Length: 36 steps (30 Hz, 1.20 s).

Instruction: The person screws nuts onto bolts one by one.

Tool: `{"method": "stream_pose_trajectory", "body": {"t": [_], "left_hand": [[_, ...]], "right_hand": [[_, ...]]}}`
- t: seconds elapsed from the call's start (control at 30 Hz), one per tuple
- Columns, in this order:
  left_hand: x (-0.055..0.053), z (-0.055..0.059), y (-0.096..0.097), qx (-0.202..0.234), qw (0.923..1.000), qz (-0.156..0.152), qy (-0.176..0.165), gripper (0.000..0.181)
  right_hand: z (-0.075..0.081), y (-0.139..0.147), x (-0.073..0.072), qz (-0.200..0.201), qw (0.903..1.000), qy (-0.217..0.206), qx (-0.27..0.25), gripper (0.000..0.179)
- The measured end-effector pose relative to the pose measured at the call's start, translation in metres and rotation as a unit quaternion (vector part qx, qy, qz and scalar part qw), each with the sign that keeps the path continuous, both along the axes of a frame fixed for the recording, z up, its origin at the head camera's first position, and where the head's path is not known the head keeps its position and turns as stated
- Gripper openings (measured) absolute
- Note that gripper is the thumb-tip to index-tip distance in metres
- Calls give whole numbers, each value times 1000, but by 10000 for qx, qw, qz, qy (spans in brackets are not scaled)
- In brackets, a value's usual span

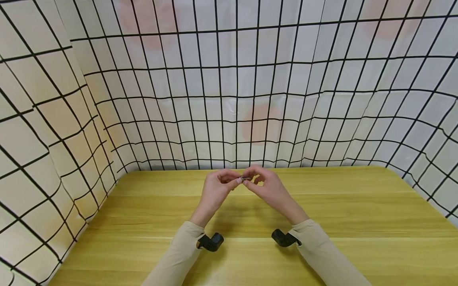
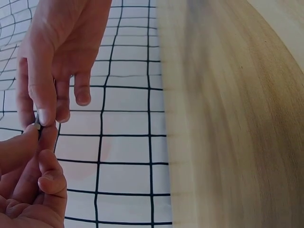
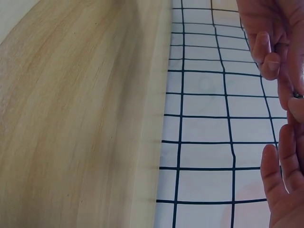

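Above the far part of the table, the two hands meet fingertip to fingertip around a tiny silvery metal piece (image 1: 244, 178). My left hand (image 1: 216, 188) pinches one end between thumb and index finger, and my right hand (image 1: 267, 186) pinches the other end the same way. In the left wrist view a sliver of the metal piece (image 2: 37, 124) shows between the thumbs. Fingers cover most of it, so its exact kind cannot be told. The right wrist view catches only a bit of it at the right edge.
A wooden table (image 1: 143, 222) spreads beneath both arms. White sheeting with a black grid (image 1: 207, 107) rises behind the table and along its sides. Black wrist cameras (image 1: 212, 242) stick out from both beige sleeves (image 1: 323, 254).
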<state>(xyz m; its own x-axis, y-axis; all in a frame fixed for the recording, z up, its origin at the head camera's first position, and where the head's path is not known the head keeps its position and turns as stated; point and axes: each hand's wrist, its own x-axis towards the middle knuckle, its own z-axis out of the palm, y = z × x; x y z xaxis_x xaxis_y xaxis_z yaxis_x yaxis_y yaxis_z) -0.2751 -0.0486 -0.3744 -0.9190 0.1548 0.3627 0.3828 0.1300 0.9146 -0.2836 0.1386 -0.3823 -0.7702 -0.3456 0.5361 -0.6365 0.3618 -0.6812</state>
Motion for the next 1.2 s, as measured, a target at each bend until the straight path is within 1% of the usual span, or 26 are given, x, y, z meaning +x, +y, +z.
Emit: {"method": "stream_pose_trajectory", "body": {"t": [0.23, 0.4, 0.67, 0.73, 0.77, 0.83, 0.93, 1.0, 1.1, 1.2], "left_hand": [[1, 0, 0, 10, 9999, 33, 106, 7], [1, 1, -1, 2, 9999, 66, 77, 7], [0, 1, -2, 29, 10000, -22, 24, 12], [1, 3, -1, 2, 10000, -41, -4, 14], [2, 4, -1, -34, 10000, -45, -12, 15], [8, 11, -1, -108, 9999, -60, -22, 16], [19, 23, -1, -219, 9997, -46, -16, 15], [25, 29, -1, -201, 9998, -50, 22, 14], [28, 31, -1, -144, 9999, -17, 55, 13], [29, 32, -2, -89, 10000, -13, 36, 13]], "right_hand": [[0, 0, 0, -255, 9995, -126, 144, 8], [0, -1, 0, -241, 9994, -201, 134, 9], [0, -1, 0, -221, 9993, -174, 244, 15], [-1, 0, 0, -237, 9992, -208, 251, 16], [-1, 0, 0, -238, 9992, -211, 255, 16], [-1, 1, 0, -244, 9991, -215, 257, 16], [-1, 1, 0, -246, 9991, -222, 252, 15], [0, 1, 0, -243, 9991, -288, 216, 16], [1, 1, 0, -180, 9977, -639, -110, 16], [2, 2, 0, -74, 9929, -1058, -530, 15]]}}
